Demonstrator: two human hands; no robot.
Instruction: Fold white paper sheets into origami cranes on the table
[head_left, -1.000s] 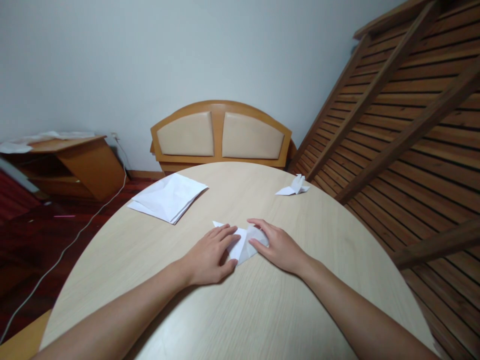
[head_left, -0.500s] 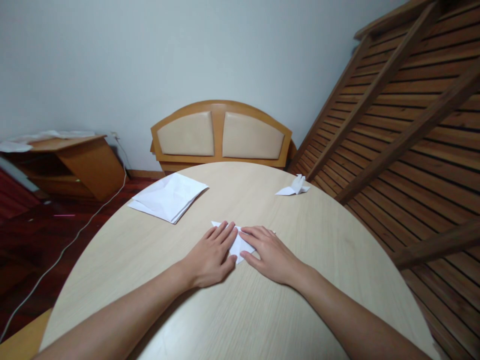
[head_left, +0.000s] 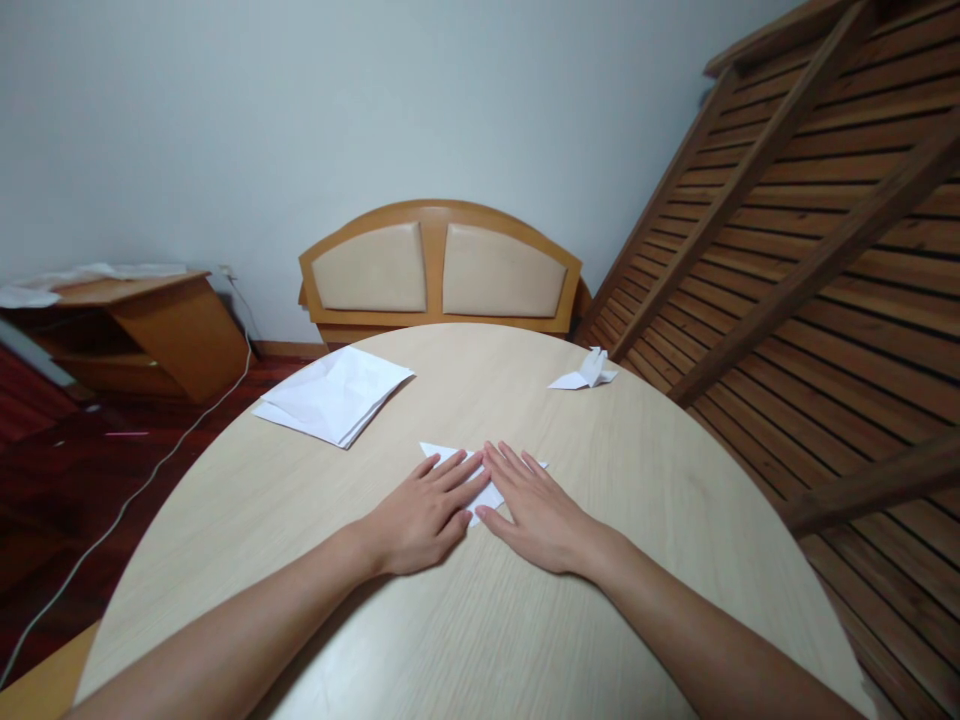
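A folded piece of white paper (head_left: 489, 497) lies on the round wooden table (head_left: 480, 620) in front of me. My left hand (head_left: 427, 515) rests flat over its left part, fingers outstretched. Over its right part lies my right hand (head_left: 536, 510), also flat with the fingers extended. The index fingertips of both hands meet near the paper's middle. Much of the paper is hidden beneath them; a pointed corner shows at the upper left and a small tip at the right.
A stack of white paper sheets (head_left: 337, 392) lies at the table's left. A folded paper bird (head_left: 587, 372) sits at the far right. Beyond the table stands a padded headboard (head_left: 435, 265). Slatted wooden panels (head_left: 817, 230) lean on the right, and a desk (head_left: 180, 330) stands at left.
My right hand's fingers have straightened and spread flatter across the paper, moving inward to meet the left fingertips. The left fingers have spread slightly. Both bird and stack lie as before.
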